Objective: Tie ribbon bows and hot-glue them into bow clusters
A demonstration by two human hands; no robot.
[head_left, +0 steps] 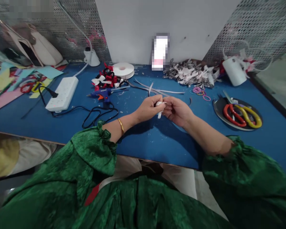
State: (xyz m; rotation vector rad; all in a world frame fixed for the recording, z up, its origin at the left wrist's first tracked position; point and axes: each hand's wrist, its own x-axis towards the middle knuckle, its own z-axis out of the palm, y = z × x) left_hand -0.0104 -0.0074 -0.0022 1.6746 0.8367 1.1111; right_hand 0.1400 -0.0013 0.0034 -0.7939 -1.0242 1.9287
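Over the blue table, my left hand [150, 107] is closed, thumb and fingers pinching a short piece of white ribbon [160, 114]. My right hand [177, 111] meets it, its curled fingertips pressed together at the ribbon's edge. Whether the right fingers hold the ribbon itself or something small is hidden. Just behind the hands lie loose strips of grey and white ribbon [166, 91]. A blue hot glue gun [101, 94] rests to the left of my left hand, its black cord coiled in front of it.
A white power strip [63, 93] lies left. Behind are red, black and white bows [106, 78], a ribbon spool [123, 70], a phone [160, 51] and a heap of ribbon pieces [190, 73]. At right are hair elastics [200, 91] and a dish [218, 111] with red- and yellow-handled scissors [233, 115].
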